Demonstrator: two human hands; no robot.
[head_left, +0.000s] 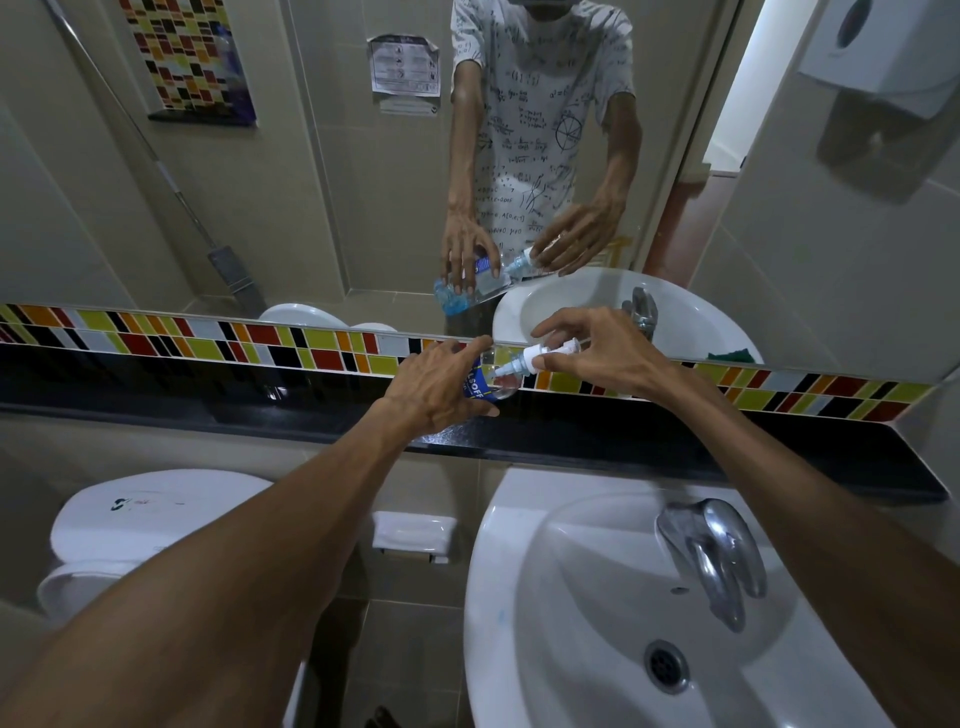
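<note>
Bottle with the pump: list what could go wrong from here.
1. The bottle is tilted in the left hand; if the pump that the right hand pinches comes loose, liquid could spill on the black ledge.
2. If the grip slips, it could drop toward the sink.

The left hand (436, 389) grips a tilted clear pump bottle (485, 376) with a blue label above the black ledge (649, 447); the right hand (602, 353) pinches its white pump head (545, 355), beside the mirror (311, 208).

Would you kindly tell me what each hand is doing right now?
Left hand: grips the clear blue-labelled plastic bottle.
Right hand: pinches its white pump top.
</note>
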